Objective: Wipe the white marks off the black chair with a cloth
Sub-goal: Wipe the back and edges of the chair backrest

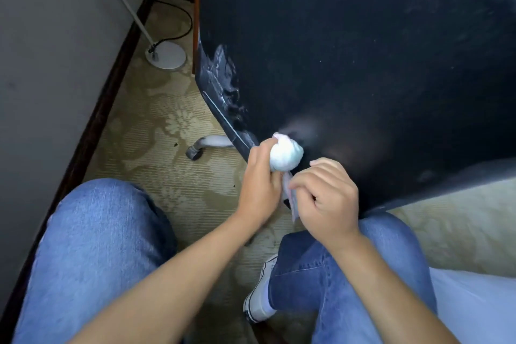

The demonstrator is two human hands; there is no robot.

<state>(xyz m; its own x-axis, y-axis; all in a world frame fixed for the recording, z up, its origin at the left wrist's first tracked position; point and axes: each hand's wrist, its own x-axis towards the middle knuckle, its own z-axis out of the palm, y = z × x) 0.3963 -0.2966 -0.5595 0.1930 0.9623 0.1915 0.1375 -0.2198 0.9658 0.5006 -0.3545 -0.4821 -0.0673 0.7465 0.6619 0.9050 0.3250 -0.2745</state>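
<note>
The black chair (349, 50) fills the upper right of the head view, its broad dark surface facing me. White marks (223, 84) streak its left edge, and a pale smear (303, 127) lies just above the cloth. A whitish cloth (286, 155) is bunched into a ball against the chair's lower left part. My left hand (258, 184) grips the ball from the left. My right hand (325, 198) pinches the cloth's loose tail below the ball.
A grey wall (55, 64) with a dark skirting board runs down the left. A white lamp base (166, 54) with a pole and black cable stands on the patterned carpet (167, 134). A chair caster (195, 152) sits nearby. My denim-clad knees (97, 246) and a white shoe (259, 299) fill the foreground.
</note>
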